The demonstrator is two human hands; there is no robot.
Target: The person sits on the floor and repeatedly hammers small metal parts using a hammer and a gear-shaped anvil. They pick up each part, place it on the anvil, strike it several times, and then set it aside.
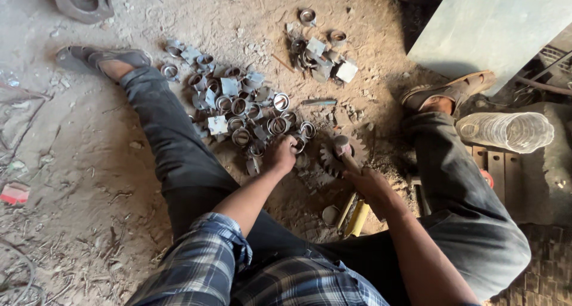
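2 hands worked low over the dirt: the left hand (281, 154) gripped a metal ring (298, 144); the right hand (364, 181) grasped a hammer (344, 151), handle slanting toward the person, head on the gear (333, 157).

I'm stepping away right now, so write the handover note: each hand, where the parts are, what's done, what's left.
Left hand: closed on a small metal ring piece at the near edge of the big pile of ring pieces.
Right hand: grips a hammer, its head resting on the toothed gear lying flat on the dirt floor.
A smaller pile lies farther out; a loose rod lies between the piles.
Done or left: the piles cannot be told apart as worked or unworked.
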